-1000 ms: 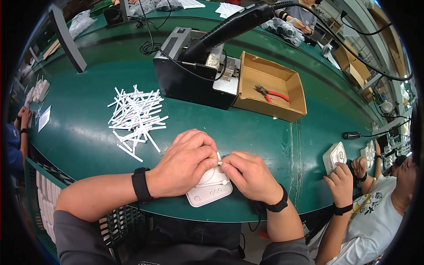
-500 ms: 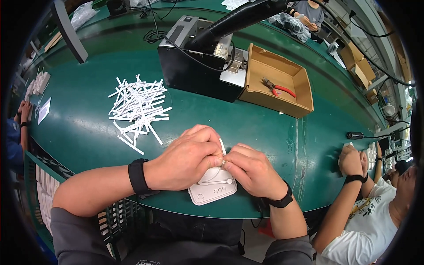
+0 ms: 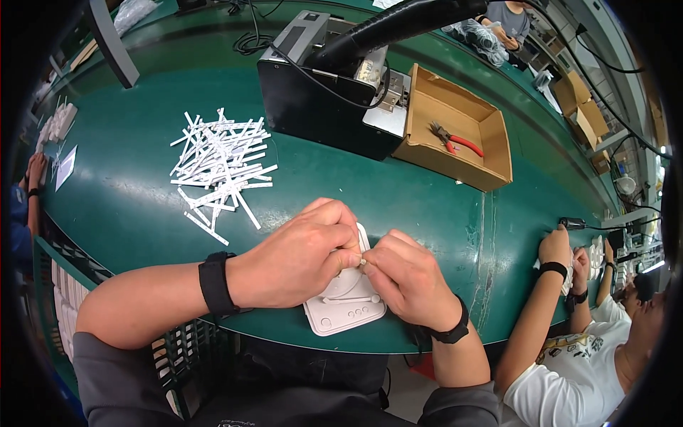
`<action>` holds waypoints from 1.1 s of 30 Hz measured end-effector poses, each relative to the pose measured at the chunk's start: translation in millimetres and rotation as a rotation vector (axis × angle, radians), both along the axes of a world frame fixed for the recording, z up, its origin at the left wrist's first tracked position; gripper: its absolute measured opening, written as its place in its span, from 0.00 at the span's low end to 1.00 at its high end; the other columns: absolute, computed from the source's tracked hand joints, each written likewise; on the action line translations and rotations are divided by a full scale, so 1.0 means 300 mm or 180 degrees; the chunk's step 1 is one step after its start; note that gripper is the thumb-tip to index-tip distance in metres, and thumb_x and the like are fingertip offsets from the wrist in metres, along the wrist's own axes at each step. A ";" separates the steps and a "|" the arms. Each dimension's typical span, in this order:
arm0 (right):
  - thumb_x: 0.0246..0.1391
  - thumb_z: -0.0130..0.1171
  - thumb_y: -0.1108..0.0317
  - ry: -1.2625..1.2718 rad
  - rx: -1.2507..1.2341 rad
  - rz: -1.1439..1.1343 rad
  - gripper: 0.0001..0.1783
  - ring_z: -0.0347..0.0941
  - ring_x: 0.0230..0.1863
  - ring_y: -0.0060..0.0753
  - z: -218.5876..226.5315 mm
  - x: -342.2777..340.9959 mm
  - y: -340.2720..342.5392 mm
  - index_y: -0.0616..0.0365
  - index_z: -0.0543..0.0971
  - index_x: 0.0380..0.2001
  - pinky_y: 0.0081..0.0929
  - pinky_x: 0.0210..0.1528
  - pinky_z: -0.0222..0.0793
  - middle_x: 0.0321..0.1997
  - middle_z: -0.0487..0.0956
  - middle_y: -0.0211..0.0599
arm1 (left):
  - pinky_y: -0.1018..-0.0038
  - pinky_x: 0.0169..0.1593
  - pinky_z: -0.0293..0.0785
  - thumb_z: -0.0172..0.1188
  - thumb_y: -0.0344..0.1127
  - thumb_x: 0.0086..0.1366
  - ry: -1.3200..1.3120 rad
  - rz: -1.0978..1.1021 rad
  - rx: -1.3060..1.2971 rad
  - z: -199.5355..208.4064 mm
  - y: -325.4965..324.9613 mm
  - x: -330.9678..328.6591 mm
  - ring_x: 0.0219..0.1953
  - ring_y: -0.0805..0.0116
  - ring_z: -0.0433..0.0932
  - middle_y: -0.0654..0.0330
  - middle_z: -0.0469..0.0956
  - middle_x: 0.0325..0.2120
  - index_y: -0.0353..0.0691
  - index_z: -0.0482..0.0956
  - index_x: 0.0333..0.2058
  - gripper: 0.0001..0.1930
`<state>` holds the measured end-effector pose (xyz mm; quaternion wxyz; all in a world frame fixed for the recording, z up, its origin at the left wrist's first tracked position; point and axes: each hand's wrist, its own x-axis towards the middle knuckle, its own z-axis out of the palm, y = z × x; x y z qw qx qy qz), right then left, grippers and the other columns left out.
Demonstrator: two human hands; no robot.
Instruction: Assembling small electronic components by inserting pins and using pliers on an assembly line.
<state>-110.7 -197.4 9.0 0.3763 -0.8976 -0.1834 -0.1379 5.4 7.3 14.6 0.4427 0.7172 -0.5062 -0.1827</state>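
A flat white plastic device (image 3: 348, 318) with rounded corners, round marks and a raised disc lies at the table's near edge. Above it, my left hand (image 3: 302, 245) is closed in a pinch, thumb against fingers. My right hand (image 3: 413, 276) pinches too, its fingertips almost meeting the left ones. Between the fingertips a small pale piece (image 3: 363, 262) shows, too small to name. What the left fingers hold is hidden. Both hands cover the device's upper part.
Printed white paper strips (image 3: 220, 160) lie piled at left. Behind stands a black machine (image 3: 320, 107) with a thick black hose (image 3: 398, 28). A cardboard box (image 3: 455, 167) holds red-handled cutters (image 3: 462, 144). Co-workers sit at both sides; a green crate (image 3: 192, 356) is below.
Both hands stay in their pinch over the device, shifting only slightly. The view has moved a little. The co-worker's hands at right have moved apart.
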 end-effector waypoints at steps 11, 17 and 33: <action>0.57 0.65 0.80 0.0064 -0.0002 0.0039 0.07 0.72 0.32 0.42 0.009 0.019 -0.002 0.65 0.84 0.39 0.36 0.36 0.70 0.32 0.78 0.39 | 0.62 0.59 0.74 0.64 0.27 0.69 0.0167 0.0019 0.0115 0.007 -0.006 0.021 0.56 0.53 0.76 0.54 0.76 0.44 0.35 0.82 0.36 0.02; 0.60 0.64 0.78 0.0225 0.0212 -0.0097 0.02 0.75 0.33 0.41 0.002 0.002 0.000 0.65 0.83 0.36 0.35 0.37 0.72 0.31 0.80 0.39 | 0.64 0.58 0.75 0.62 0.31 0.71 0.0563 -0.0039 0.0253 0.017 0.003 0.036 0.53 0.55 0.77 0.55 0.77 0.45 0.36 0.82 0.36 0.05; 0.58 0.64 0.78 0.0511 0.0527 0.0209 0.02 0.73 0.33 0.43 -0.012 0.004 -0.026 0.64 0.81 0.34 0.38 0.36 0.72 0.29 0.76 0.41 | 0.63 0.61 0.71 0.64 0.32 0.70 0.0380 -0.0238 0.0119 -0.008 0.002 0.033 0.55 0.57 0.74 0.59 0.76 0.46 0.39 0.82 0.37 0.04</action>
